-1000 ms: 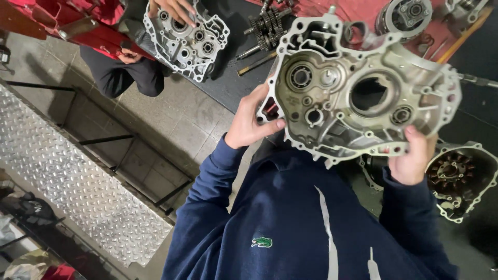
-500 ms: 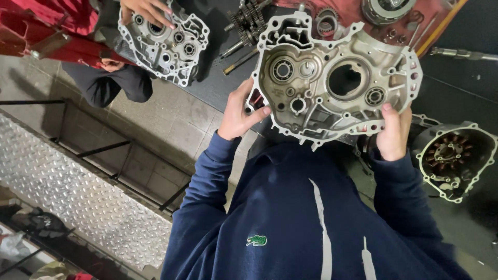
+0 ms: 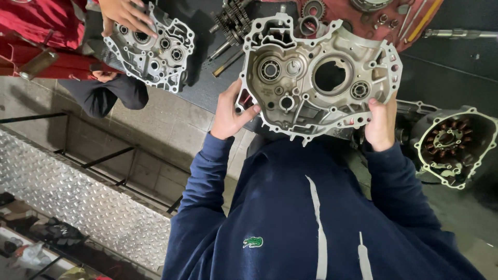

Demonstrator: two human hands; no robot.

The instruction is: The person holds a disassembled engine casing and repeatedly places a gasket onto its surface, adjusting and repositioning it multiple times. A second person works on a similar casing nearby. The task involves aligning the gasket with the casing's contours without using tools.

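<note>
Fingers curled and thumb pressed onto the metal, the person's left hand [image 3: 232,115] grips the lower left edge of a large silver engine crankcase half [image 3: 317,78], while the right hand [image 3: 380,124] clamps the lower right edge, fingers wrapped behind the casting and thumb on its face. Both hands hold the casting up in front of the chest, its open inner side turned toward the camera, with round bearing seats, one large circular opening and a ring of bolt lugs along the rim. The dark blue sweatshirt sleeves [image 3: 207,181] run up from below to each wrist.

Behind the raised casting lies a dark workbench [image 3: 446,57], where a cluster of gears on shafts [image 3: 232,23] rests just left of the casting's top edge and a red tray [image 3: 404,31] with small parts shows above its right corner. To the right, near the right hand, a stator cover [image 3: 452,148] with copper-coloured windings sits on the bench.

At upper left, well apart, another person's hand [image 3: 124,15] rests on a second, smaller crankcase half [image 3: 155,49]. A diamond-plate metal ramp [image 3: 78,207] crosses the lower left floor.
</note>
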